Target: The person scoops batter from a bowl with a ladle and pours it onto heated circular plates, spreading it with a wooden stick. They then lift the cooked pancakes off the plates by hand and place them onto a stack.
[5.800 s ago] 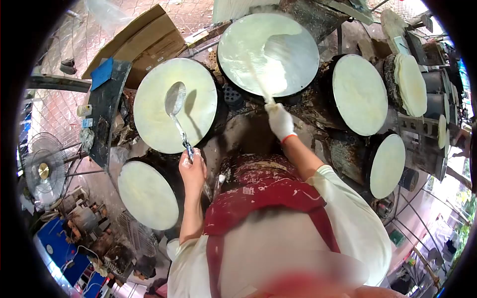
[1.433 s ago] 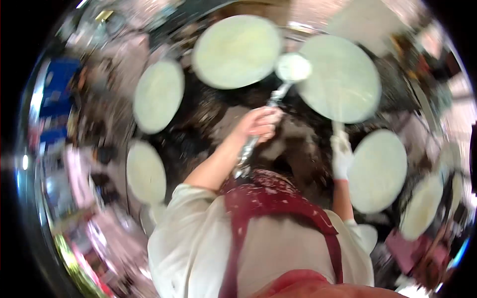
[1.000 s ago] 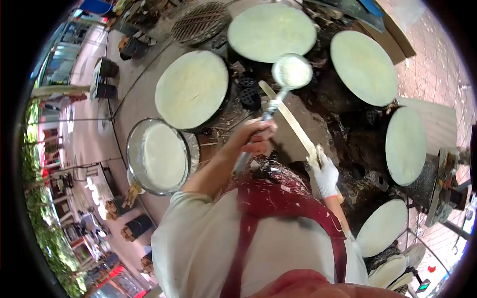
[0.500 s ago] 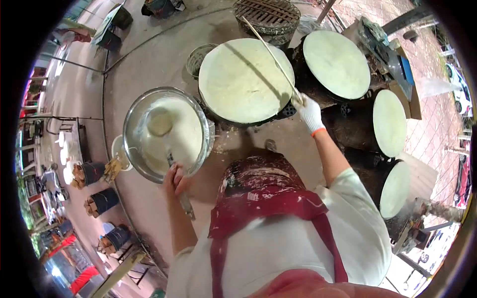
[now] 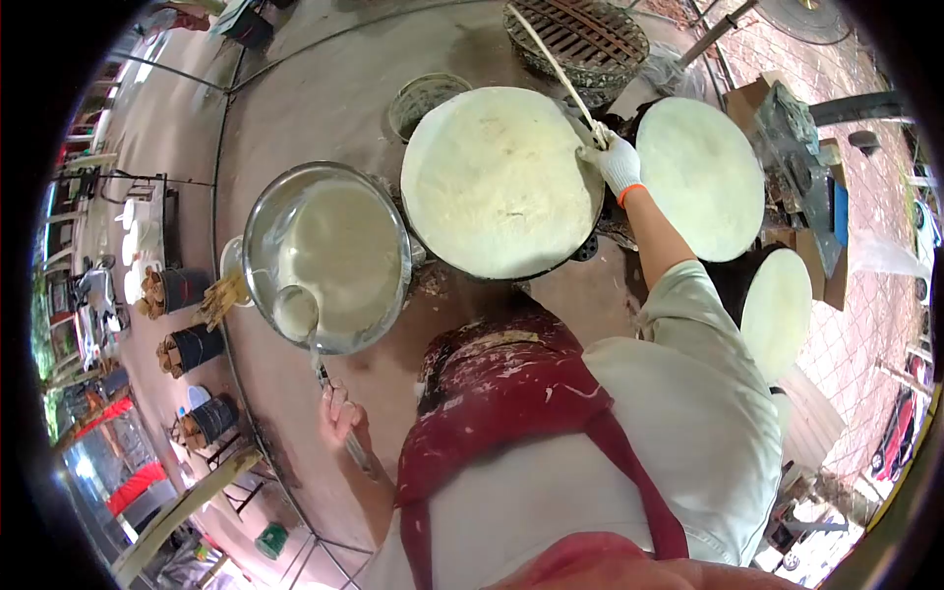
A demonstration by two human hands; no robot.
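Left hand (image 5: pixel 339 413) grips ladle (image 5: pixel 295 313), its cup dipped in batter bowl (image 5: pixel 258 228), near left. Gloved right hand (image 5: pixel 616 160) clamps stick (image 5: pixel 557 67) at right rim of crepe (image 5: pixel 497 182).

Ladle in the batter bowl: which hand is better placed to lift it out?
Left. The left hand already grips the ladle handle beside the batter bowl; the gloved right hand holds a long stick at the griddle.

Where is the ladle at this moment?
In the head view, the ladle is at the left: its scoop rests at the near rim of the metal batter bowl, and the left hand holds its handle.
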